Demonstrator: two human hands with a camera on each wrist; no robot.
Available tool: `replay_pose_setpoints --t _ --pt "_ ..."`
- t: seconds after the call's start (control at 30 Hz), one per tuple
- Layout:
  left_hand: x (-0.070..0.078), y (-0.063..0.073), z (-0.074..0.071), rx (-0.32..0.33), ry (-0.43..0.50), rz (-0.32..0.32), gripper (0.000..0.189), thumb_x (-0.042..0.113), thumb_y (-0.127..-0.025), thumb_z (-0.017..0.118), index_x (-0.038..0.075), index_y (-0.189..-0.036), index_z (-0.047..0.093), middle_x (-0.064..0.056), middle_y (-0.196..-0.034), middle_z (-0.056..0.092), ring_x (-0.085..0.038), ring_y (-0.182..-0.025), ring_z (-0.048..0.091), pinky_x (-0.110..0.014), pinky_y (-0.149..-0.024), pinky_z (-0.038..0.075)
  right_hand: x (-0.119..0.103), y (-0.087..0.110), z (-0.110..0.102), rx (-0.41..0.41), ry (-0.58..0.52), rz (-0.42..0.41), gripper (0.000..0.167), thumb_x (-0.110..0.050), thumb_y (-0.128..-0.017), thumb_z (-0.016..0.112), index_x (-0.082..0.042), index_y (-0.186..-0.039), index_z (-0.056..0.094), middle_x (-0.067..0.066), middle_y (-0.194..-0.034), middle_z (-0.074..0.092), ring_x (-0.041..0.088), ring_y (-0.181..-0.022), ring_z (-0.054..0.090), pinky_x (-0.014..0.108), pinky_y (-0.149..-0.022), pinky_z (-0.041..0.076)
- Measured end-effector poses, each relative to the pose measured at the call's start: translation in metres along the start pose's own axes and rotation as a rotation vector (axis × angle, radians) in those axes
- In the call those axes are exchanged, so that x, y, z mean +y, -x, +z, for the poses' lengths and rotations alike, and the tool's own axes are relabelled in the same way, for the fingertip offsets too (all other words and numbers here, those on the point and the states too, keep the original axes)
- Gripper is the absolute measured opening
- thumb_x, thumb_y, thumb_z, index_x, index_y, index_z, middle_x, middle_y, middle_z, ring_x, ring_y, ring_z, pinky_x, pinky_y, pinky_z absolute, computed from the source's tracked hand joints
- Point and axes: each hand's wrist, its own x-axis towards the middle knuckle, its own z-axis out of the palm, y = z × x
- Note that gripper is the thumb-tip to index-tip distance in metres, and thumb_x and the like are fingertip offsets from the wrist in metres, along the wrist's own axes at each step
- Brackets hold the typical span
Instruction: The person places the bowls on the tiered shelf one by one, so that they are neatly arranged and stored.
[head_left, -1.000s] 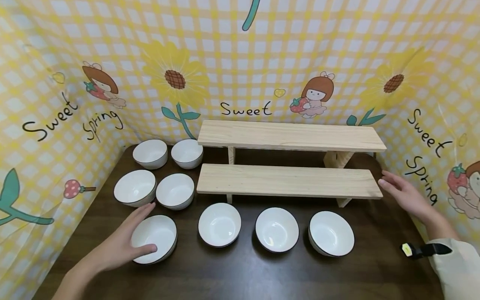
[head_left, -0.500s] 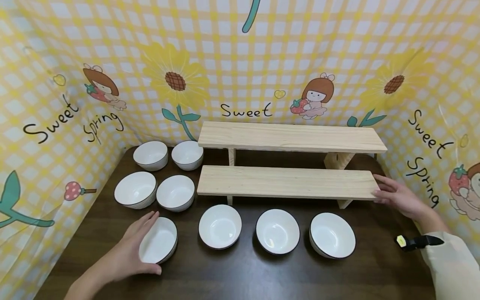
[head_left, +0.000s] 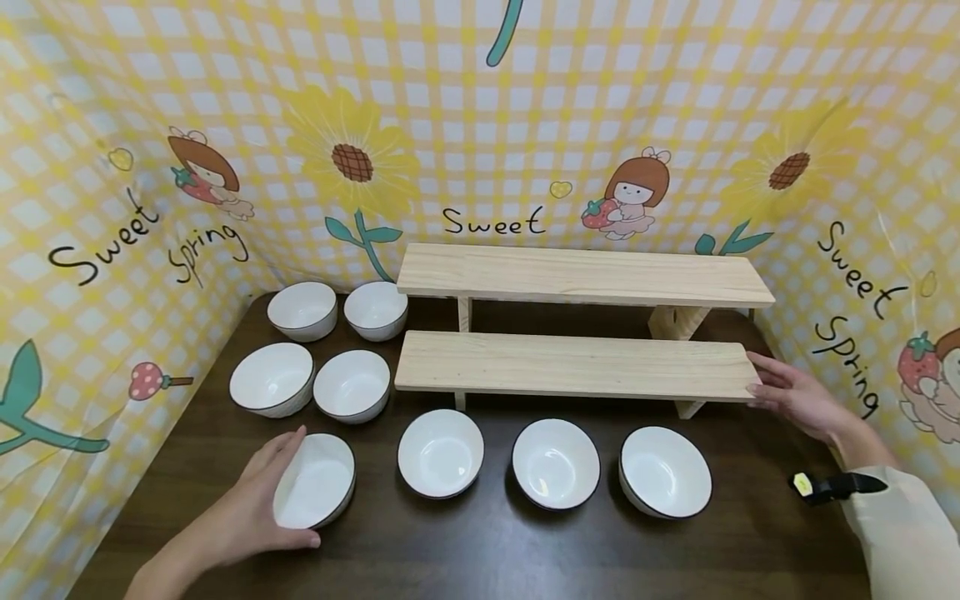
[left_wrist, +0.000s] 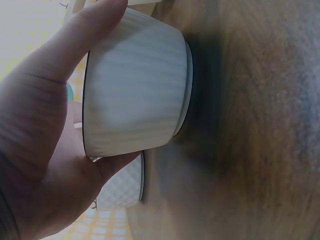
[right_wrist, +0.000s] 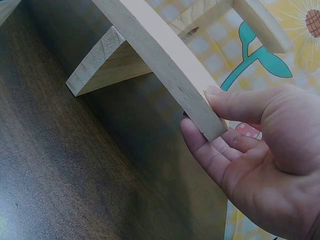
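My left hand [head_left: 251, 500] spans the front-left white bowl [head_left: 318, 479], thumb on its near side and fingers round the far side. In the left wrist view the ribbed outer wall of this bowl [left_wrist: 135, 85] sits between thumb and fingers, its foot close to the table. At the other side, my right hand [head_left: 798, 400] holds the right end of the lower board of a two-tier wooden shelf [head_left: 570, 365]. The right wrist view shows the thumb on top of the board [right_wrist: 170, 65] and fingertips beneath it.
Three white bowls with dark rims, among them a middle bowl [head_left: 555, 464], stand in a row before the shelf. Several more, including a back-left bowl [head_left: 302, 311], stand left of it. A yellow checked cloth [head_left: 480, 125] encloses the dark wooden table [head_left: 495, 554].
My right hand has moved left onto the end of the lower board and taken hold. My left hand has gone from over the front-left bowl to round its sides.
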Motion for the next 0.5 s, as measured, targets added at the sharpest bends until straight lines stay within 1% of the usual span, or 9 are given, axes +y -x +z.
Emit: replay_pose_setpoints --t 0.03,0.1,0.13,0.2,0.3,0.33,0.4,0.47,0.5 --pt "0.000 -0.001 0.000 0.006 -0.005 0.005 0.139 0.050 -0.054 0.099 0.003 -0.161 0.024 -0.024 -0.149 0.036 -0.041 -0.130 0.037 -0.023 -0.098 0.035 0.000 0.000 0.000 0.000 -0.002 0.000 0.075 -0.004 -0.103 0.058 0.009 -0.159 0.009 -0.021 -0.112 0.055 0.002 -0.097 0.064 0.029 -0.082 0.057" --pt "-0.001 -0.001 0.002 0.023 -0.011 0.020 0.137 0.049 -0.055 0.099 0.002 -0.160 0.025 -0.023 -0.148 0.038 -0.040 -0.129 0.039 -0.015 -0.098 0.030 0.000 0.000 -0.001 0.007 0.009 0.001 0.075 -0.005 -0.103 0.059 0.009 -0.159 0.010 -0.022 -0.111 0.055 0.002 -0.097 0.064 0.030 -0.082 0.057" --pt "-0.001 -0.002 0.002 0.034 -0.012 0.029 0.136 0.048 -0.055 0.100 0.001 -0.160 0.026 -0.024 -0.147 0.038 -0.040 -0.128 0.039 -0.013 -0.098 0.029 0.000 0.000 -0.001 0.009 0.014 0.002 0.075 -0.005 -0.103 0.059 0.009 -0.159 0.011 -0.023 -0.111 0.054 0.002 -0.097 0.064 0.030 -0.082 0.057" --pt "-0.002 -0.002 0.004 0.060 -0.008 0.045 0.135 0.046 -0.054 0.100 0.000 -0.159 0.028 -0.024 -0.145 0.040 -0.040 -0.127 0.041 -0.005 -0.095 0.019 0.000 0.000 -0.002 0.006 0.014 -0.002 0.076 -0.005 -0.103 0.059 0.010 -0.158 0.010 -0.023 -0.111 0.054 0.002 -0.098 0.064 0.030 -0.082 0.057" --pt "-0.002 -0.001 0.006 0.081 -0.009 0.049 0.134 0.044 -0.054 0.101 0.001 -0.158 0.029 -0.023 -0.144 0.041 -0.039 -0.125 0.042 -0.003 -0.094 0.016 0.000 0.000 -0.002 0.004 0.025 -0.008 0.076 -0.006 -0.103 0.060 0.010 -0.158 0.010 -0.018 -0.114 0.055 0.002 -0.098 0.064 0.031 -0.083 0.057" --pt "-0.003 -0.001 0.007 0.088 -0.007 0.052 0.134 0.043 -0.054 0.101 0.001 -0.158 0.029 -0.024 -0.143 0.041 -0.039 -0.124 0.042 -0.002 -0.095 0.015 0.001 -0.001 -0.002 0.004 0.023 -0.010 0.076 -0.005 -0.103 0.060 0.010 -0.158 0.011 -0.015 -0.116 0.055 0.002 -0.099 0.064 0.031 -0.083 0.057" --pt "-0.003 -0.001 0.008 0.106 -0.005 0.064 0.133 0.040 -0.053 0.102 0.000 -0.158 0.030 -0.024 -0.142 0.041 -0.039 -0.123 0.042 -0.001 -0.095 0.013 0.001 -0.001 -0.002 0.000 0.031 -0.017 0.075 -0.005 -0.103 0.059 0.010 -0.158 0.011 -0.002 -0.124 0.056 0.002 -0.099 0.063 0.031 -0.084 0.057" --pt "-0.003 -0.001 0.010 0.128 -0.009 0.082 0.133 0.037 -0.052 0.102 0.000 -0.157 0.031 -0.024 -0.141 0.042 -0.040 -0.122 0.043 0.000 -0.095 0.011 0.002 -0.001 -0.002 0.004 0.043 -0.016 0.075 -0.006 -0.103 0.059 0.010 -0.158 0.011 0.011 -0.131 0.053 0.001 -0.099 0.063 0.032 -0.084 0.057" --pt "-0.003 -0.001 0.011 0.138 -0.012 0.090 0.132 0.035 -0.051 0.102 -0.001 -0.157 0.031 -0.025 -0.141 0.042 -0.040 -0.121 0.043 0.000 -0.095 0.011 0.002 -0.001 -0.001 0.011 0.049 -0.009 0.075 -0.006 -0.103 0.059 0.010 -0.158 0.012 0.014 -0.132 0.052 0.001 -0.099 0.063 0.031 -0.084 0.057"
